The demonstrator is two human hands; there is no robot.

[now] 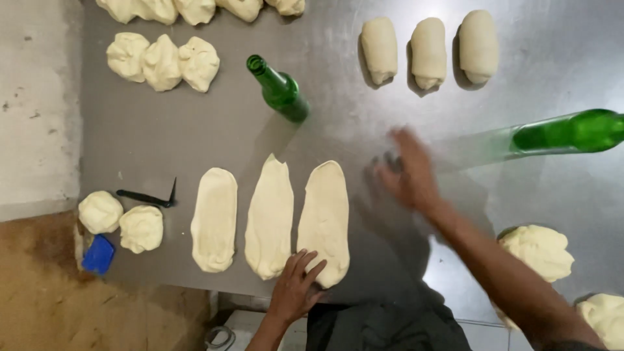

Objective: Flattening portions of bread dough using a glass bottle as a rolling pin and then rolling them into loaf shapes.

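L hand (296, 286) flat, fingers spread, pinning the near end of the flattened oval dough sheet (325, 221) on the steel bench (162, 136); R hand (408, 174) blurred, open, empty, w/ the lying green glass bottle (565, 133) just beyond.

Steel table (162, 140) carries flattened dough ovals (270, 218), rolled loaves (429, 52), green bottles (279, 88).

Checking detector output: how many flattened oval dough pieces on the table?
3, side by side near the front edge: left dough oval, middle dough oval, and right dough oval, whose near end the left hand touches. None looks hidden.
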